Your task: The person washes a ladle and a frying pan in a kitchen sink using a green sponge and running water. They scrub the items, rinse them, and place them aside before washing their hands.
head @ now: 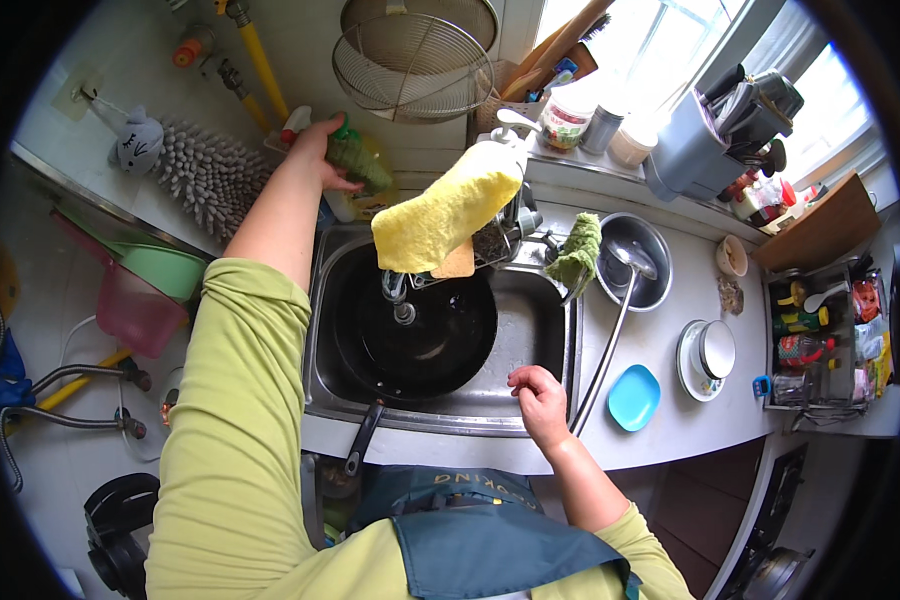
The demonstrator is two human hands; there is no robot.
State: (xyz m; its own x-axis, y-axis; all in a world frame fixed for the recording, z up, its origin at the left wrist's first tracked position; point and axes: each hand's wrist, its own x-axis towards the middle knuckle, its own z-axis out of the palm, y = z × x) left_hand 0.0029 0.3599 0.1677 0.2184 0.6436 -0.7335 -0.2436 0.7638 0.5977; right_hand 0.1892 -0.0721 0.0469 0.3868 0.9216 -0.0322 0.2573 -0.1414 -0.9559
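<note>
My left hand [319,157] reaches to the wall behind the sink, its thumb and fingers around a yellow-green plastic bottle [367,169] with a green top. Touching or close to that hand is a white and red spray head [297,124]. Above the right front of the steel sink [532,322], my right hand [540,401] has loosely curled fingers, and nothing shows in them. A black wok [427,352] lies in the sink, its handle over the front edge. Over the faucet area hangs a yellow cloth [450,217], beside a sponge [455,260].
Right of the sink are a green cloth [579,251], a steel bowl [664,281] with a long-handled ladle [611,345], a blue dish [634,397] and stacked white dishes [716,350]. Strainers [412,67] hang behind. Jars [568,120] and a utensil holder [690,150] line the sill.
</note>
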